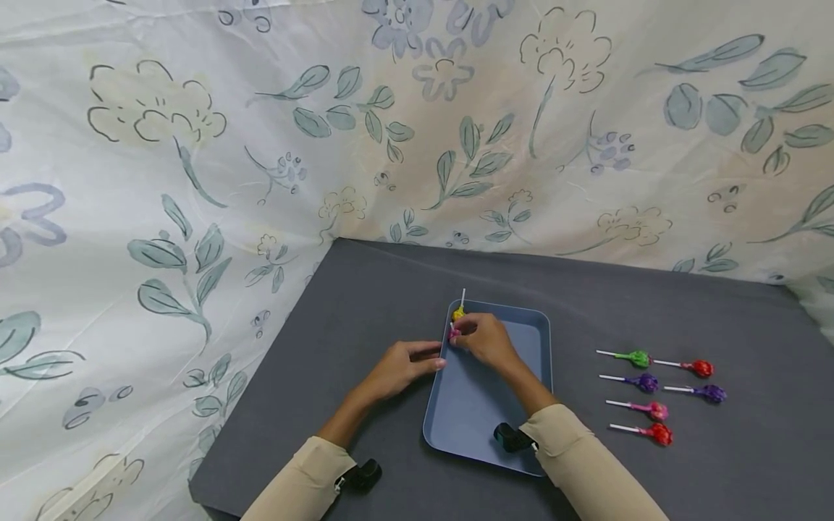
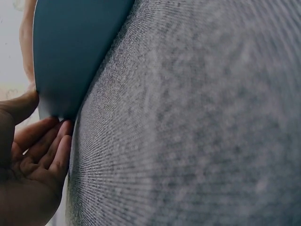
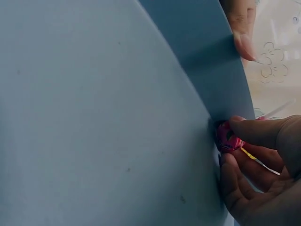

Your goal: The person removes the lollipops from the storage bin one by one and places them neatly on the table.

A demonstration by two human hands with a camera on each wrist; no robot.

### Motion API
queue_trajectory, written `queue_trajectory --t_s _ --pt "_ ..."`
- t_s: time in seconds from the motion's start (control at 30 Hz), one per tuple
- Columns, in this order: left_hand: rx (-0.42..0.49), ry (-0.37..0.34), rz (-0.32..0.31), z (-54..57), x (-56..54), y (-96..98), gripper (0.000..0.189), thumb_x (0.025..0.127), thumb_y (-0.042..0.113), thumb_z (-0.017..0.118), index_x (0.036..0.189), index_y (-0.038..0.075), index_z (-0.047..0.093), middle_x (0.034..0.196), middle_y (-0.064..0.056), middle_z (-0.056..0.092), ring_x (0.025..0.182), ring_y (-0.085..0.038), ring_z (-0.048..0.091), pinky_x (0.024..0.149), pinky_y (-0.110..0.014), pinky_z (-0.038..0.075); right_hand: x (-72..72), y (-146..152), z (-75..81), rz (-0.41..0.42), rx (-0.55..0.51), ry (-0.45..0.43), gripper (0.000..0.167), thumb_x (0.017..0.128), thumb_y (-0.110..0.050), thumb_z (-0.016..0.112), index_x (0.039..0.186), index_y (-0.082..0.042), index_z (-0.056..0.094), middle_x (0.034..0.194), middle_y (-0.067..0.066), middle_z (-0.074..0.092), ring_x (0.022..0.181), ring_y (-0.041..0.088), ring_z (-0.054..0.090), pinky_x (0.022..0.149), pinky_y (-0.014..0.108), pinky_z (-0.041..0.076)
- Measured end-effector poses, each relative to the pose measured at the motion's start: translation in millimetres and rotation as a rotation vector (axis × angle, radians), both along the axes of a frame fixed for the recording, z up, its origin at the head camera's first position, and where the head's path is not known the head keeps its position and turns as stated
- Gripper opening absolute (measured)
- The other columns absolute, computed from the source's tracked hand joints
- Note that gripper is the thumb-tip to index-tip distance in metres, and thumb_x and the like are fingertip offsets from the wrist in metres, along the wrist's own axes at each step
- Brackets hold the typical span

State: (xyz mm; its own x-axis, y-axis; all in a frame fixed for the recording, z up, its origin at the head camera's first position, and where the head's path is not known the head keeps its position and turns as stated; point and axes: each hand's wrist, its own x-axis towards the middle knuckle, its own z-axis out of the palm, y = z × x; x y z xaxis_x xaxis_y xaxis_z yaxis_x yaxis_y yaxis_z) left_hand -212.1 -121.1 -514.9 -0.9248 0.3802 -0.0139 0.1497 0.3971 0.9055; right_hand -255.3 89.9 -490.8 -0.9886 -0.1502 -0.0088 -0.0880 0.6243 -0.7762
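My right hand [image 1: 485, 340] pinches a pink lollipop [image 3: 227, 136] between thumb and fingers at the inside left wall of a blue-grey tray [image 1: 478, 416]. The candy end sits low in the corner where wall meets floor, and its white stick points out over the rim. Just beyond it, a yellow lollipop [image 1: 459, 314] leans in the tray's far left corner with its stick sticking up past the edge. On the left side, my left hand [image 1: 399, 369] touches the tray, thumb at the rim and relaxed fingers [image 2: 52, 141] against the outer wall.
Right of the tray lie a green lollipop [image 1: 640, 358], two red ones, two purple ones and a pink lollipop [image 1: 657, 411], sticks pointing left. Dark grey cloth [image 1: 384, 289] covers the table. A floral curtain [image 1: 417, 130] hangs behind and along the left.
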Motion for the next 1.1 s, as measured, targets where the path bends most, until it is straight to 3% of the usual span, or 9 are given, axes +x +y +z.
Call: queue_trajectory --t_s 0.43,0.73,0.93,1.1 --pt "-0.011 0.001 0.006 1.9 2.4 1.1 0.049 0.101 0.029 0.075 0.141 0.001 0.067 0.133 -0.014 0.073 0.125 -0.026 0.07 0.108 -0.047 0.053 14.0 14 13.4 -0.017 -0.03 -0.002 0.016 0.09 -0.018 0.084 0.102 -0.007 0.081 0.1 0.007 0.076 0.089 0.021 0.066 0.074 0.033 0.051" --pt "0.024 0.014 0.0 -2.4 2.7 -1.0 0.047 0.101 0.024 0.076 0.139 -0.001 0.068 0.129 -0.015 0.075 0.121 -0.027 0.071 0.104 -0.043 0.056 30.7 29 28.9 -0.049 -0.145 -0.017 0.027 0.093 -0.016 0.083 0.117 -0.004 0.078 0.104 0.012 0.076 0.074 0.027 0.076 0.066 0.034 0.059" --pt "0.017 0.024 0.008 -3.3 2.4 -2.2 0.047 0.1 0.026 0.077 0.139 0.0 0.069 0.128 -0.014 0.076 0.121 -0.026 0.072 0.103 -0.041 0.057 40.7 40 36.1 -0.071 -0.17 0.018 0.028 0.093 -0.016 0.084 0.118 -0.005 0.078 0.106 0.012 0.077 0.081 0.028 0.074 0.065 0.032 0.058" --pt "-0.001 0.024 0.004 -2.0 2.6 -2.7 0.049 0.1 0.029 0.077 0.14 0.002 0.068 0.129 -0.012 0.075 0.121 -0.024 0.072 0.104 -0.04 0.056 48.8 50 40.7 -0.082 -0.2 0.027 0.03 0.094 -0.017 0.083 0.121 -0.004 0.077 0.108 0.013 0.076 0.085 0.033 0.075 0.072 0.042 0.063"
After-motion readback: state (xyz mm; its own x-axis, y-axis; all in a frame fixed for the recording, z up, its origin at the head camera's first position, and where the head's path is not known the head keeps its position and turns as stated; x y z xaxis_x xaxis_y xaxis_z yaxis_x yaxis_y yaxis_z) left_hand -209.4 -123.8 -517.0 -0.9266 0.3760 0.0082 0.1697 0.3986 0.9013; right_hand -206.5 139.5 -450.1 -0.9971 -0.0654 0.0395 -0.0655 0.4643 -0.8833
